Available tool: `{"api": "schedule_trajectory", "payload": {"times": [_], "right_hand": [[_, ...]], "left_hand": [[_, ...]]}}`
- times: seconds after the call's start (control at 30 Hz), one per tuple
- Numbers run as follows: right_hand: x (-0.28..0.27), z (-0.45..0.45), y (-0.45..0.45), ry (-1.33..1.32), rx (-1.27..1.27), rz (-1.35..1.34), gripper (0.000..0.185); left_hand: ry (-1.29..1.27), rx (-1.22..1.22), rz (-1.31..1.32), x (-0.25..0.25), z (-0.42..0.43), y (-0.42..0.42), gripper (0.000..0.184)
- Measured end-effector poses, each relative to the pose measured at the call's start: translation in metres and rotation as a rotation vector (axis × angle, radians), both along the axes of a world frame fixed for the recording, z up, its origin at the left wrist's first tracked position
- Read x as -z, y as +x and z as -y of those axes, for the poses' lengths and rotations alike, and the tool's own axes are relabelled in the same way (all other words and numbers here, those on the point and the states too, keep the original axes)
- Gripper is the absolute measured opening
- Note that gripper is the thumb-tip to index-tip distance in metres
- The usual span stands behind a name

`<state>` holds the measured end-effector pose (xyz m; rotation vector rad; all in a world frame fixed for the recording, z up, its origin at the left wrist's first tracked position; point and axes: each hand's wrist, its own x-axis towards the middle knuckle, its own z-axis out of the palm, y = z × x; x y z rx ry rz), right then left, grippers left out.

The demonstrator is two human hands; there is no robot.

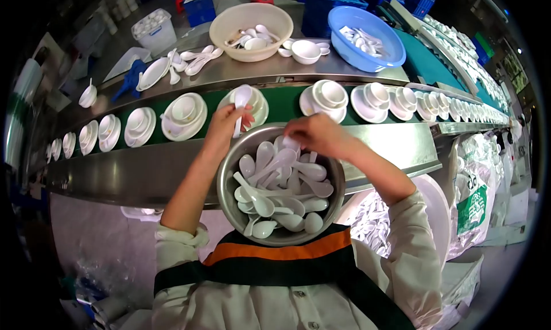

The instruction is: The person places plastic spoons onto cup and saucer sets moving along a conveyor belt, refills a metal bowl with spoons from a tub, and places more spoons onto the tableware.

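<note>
My left hand (227,123) is closed around the handle of a white soup spoon (242,96), bowl end up, over a stack of white dishes (260,109) on the green conveyor belt (285,105). Against my waist rests a steel basin (227,201) heaped with white soup spoons (284,183). At its far right rim my right hand (318,136) pinches another white spoon (291,142), partly hidden by my fingers.
Stacked cup-and-plate sets (185,116) line the belt on both sides. Behind it stand a cream basin (251,51) and a blue basin (367,63) with spoons. A large white tub (433,209) of spoons is at my right, beside a plastic bag (473,186).
</note>
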<state>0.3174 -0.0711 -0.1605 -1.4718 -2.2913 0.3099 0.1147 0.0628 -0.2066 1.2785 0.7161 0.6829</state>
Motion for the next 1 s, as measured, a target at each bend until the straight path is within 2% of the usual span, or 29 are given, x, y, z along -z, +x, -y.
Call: {"api": "schedule_trajectory", "payload": {"times": [0.13,0.2,0.27,0.33,0.37,0.4,0.47,0.5,0.53,0.57,0.6,0.63,0.67,0.73,0.77,0.8,0.87,0.93,1.0], "right_hand": [[-0.029,-0.002,0.066,-0.259,0.41,-0.536,0.014],[-0.032,-0.009,0.11,-0.143,0.486,-0.765,0.013],[-0.035,-0.015,0.156,0.061,0.722,-0.895,0.029],[-0.038,-0.018,0.171,0.246,0.722,-1.348,0.049],[-0.034,-0.016,0.175,0.253,0.695,-1.297,0.061],[-0.028,-0.016,0.163,0.273,0.749,-1.187,0.052],[-0.021,-0.003,0.115,0.129,0.582,-0.816,0.041],[-0.012,0.006,0.091,-0.166,0.407,-0.792,0.029],[-0.014,0.022,0.049,-0.291,0.346,-0.461,0.028],[-0.007,0.031,0.026,-0.256,0.209,0.064,0.03],[-0.004,0.043,0.002,-0.34,0.116,0.424,0.034],[0.011,0.051,-0.014,-0.302,0.093,0.627,0.035],[0.021,0.058,-0.015,-0.303,0.101,0.621,0.035],[0.02,0.065,-0.016,-0.072,0.107,0.711,0.031],[0.014,0.065,-0.009,-0.233,0.176,0.593,0.028],[-0.003,0.065,-0.002,-0.236,0.18,0.595,0.028],[-0.027,0.068,0.02,-0.164,0.295,0.146,0.024],[-0.019,0.063,0.047,0.061,0.386,-0.071,0.023],[-0.009,0.049,0.068,0.203,0.601,-0.042,0.02]], "left_hand": [[-0.044,0.098,0.033,-0.002,0.006,0.013,0.024],[-0.061,0.147,0.061,0.006,0.004,0.019,0.022],[-0.119,0.142,0.051,-0.002,0.008,0.025,0.021],[-0.112,0.143,0.056,-0.001,0.008,0.027,0.022],[-0.105,0.13,0.066,-0.001,0.008,0.027,0.022],[-0.102,0.128,0.069,-0.002,0.008,0.029,0.022],[-0.141,0.058,0.066,-0.002,0.011,0.03,0.024],[-0.124,0.063,0.067,0.001,0.009,0.031,0.023],[-0.125,0.061,0.063,0.001,0.008,0.032,0.023],[-0.125,0.071,0.053,0.001,0.009,0.034,0.023],[-0.125,0.085,0.042,0.0,0.009,0.037,0.023],[-0.105,0.09,0.036,0.002,0.008,0.04,0.021],[-0.103,0.098,0.03,0.003,0.007,0.042,0.021],[-0.065,0.11,0.017,0.004,0.003,0.046,0.022],[-0.062,0.118,0.024,0.006,0.0,0.048,0.024],[-0.064,0.123,0.026,0.006,-0.002,0.05,0.024],[-0.145,0.154,-0.016,0.004,-0.009,0.056,0.025],[-0.144,0.164,-0.061,0.018,-0.023,0.065,0.023],[-0.096,0.148,-0.147,0.032,-0.035,0.074,0.021]]}}
